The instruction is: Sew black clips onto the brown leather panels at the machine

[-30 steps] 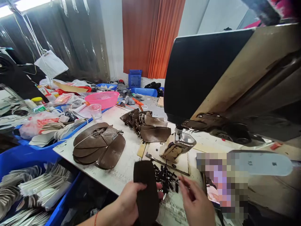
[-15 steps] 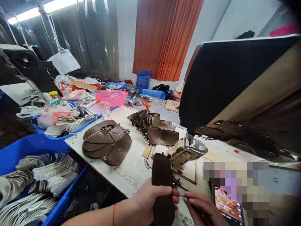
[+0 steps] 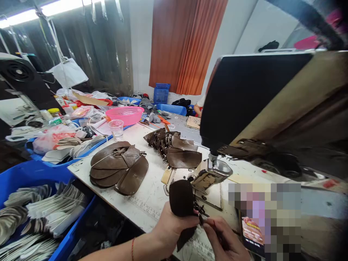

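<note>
My left hand [image 3: 170, 226] is wrapped round a dark brown leather piece [image 3: 181, 198], bent over, with its rounded end up. Close against its right edge, my right hand [image 3: 223, 237] pinches something small and dark that I cannot make out. The fingertips of both hands nearly meet there. Just beyond them is the sewing machine's [image 3: 236, 101] metal post and presser area [image 3: 214, 172]. Behind the held piece lies a bundle of brown leather pieces [image 3: 185, 159] with small metal fittings. Left of that, a fanned stack of brown leather pieces [image 3: 116, 168] rests on the white table [image 3: 141, 206].
A lit phone [image 3: 251, 232] stands right of my right hand. Blue bins [image 3: 81, 221] with pale cut pieces sit at the lower left. A clear plastic cup [image 3: 116, 129] and a pink basket [image 3: 125, 115] stand further back. Part of another person's arm [image 3: 197, 110] shows behind the machine.
The upper part of the leather piece has bent over in my left hand. My right hand has come closer to its edge, fingers drawn in tighter. The view has turned slightly right.
</note>
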`<state>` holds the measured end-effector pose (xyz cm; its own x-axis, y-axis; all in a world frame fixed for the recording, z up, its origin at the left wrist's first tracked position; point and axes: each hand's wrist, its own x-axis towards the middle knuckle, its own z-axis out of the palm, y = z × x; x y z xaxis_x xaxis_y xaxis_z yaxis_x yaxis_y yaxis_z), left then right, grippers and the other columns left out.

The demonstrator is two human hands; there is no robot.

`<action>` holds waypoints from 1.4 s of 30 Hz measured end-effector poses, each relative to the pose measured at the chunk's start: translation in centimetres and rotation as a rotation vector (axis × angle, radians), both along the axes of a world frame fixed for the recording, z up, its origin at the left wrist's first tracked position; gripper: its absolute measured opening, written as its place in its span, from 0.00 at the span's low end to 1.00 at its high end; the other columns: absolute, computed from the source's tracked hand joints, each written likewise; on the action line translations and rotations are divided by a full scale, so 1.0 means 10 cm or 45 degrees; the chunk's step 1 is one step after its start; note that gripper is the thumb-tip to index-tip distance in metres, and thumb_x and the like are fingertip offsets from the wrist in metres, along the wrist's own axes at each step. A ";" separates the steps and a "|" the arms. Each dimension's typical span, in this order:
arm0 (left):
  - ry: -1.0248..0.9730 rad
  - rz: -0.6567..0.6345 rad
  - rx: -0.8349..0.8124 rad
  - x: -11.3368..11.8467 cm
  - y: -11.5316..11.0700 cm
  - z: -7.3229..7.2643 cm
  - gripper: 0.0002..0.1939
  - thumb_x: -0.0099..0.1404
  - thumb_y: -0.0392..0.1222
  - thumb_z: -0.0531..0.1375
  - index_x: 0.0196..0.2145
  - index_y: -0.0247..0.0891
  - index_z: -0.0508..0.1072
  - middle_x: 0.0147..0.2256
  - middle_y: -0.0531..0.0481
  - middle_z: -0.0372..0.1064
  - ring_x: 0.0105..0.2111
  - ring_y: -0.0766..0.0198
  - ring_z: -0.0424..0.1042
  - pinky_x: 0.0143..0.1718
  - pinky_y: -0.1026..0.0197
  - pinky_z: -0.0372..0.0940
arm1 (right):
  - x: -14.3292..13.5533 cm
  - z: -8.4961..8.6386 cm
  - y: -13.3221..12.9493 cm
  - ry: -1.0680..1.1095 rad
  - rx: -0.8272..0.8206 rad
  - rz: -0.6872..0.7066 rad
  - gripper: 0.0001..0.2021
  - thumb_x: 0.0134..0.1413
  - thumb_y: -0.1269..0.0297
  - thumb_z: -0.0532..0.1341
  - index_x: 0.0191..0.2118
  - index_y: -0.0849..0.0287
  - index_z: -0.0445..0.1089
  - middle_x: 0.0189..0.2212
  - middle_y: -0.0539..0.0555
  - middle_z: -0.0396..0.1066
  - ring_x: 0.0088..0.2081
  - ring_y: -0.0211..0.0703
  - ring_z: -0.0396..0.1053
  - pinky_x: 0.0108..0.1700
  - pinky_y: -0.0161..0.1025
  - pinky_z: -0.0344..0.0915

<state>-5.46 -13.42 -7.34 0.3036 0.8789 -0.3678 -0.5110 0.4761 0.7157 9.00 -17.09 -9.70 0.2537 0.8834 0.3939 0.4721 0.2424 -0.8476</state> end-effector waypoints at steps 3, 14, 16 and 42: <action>0.105 0.002 0.077 -0.02 0.00 -0.02 0.14 0.41 0.39 0.72 0.26 0.32 0.75 0.26 0.49 0.70 0.29 0.64 0.67 0.36 0.61 0.61 | -0.02 0.02 0.01 0.095 -0.232 0.009 0.11 0.49 0.54 0.65 0.30 0.57 0.75 0.26 0.52 0.72 0.25 0.40 0.68 0.26 0.32 0.65; 0.259 0.017 0.141 -0.01 -0.06 -0.04 0.17 0.39 0.43 0.74 0.25 0.32 0.75 0.26 0.49 0.71 0.31 0.62 0.67 0.38 0.59 0.62 | -0.20 0.05 -0.05 0.857 -0.683 -0.065 0.21 0.32 0.48 0.72 0.28 0.60 0.74 0.14 0.43 0.56 0.17 0.28 0.45 0.20 0.29 0.41; 0.314 -0.003 0.162 -0.03 -0.03 -0.03 0.16 0.39 0.41 0.73 0.26 0.32 0.76 0.27 0.49 0.72 0.31 0.62 0.67 0.37 0.60 0.62 | -0.19 0.07 -0.06 0.872 -0.709 -0.082 0.21 0.32 0.48 0.71 0.28 0.61 0.74 0.13 0.42 0.51 0.17 0.26 0.41 0.20 0.29 0.36; -0.086 0.051 -0.306 -0.10 0.12 0.04 0.23 0.60 0.53 0.62 0.46 0.33 0.72 0.39 0.41 0.75 0.38 0.58 0.72 0.41 0.58 0.64 | -0.13 -0.06 -0.04 1.317 -0.800 -0.016 0.22 0.27 0.53 0.76 0.28 0.63 0.74 0.11 0.40 0.52 0.13 0.24 0.46 0.16 0.26 0.41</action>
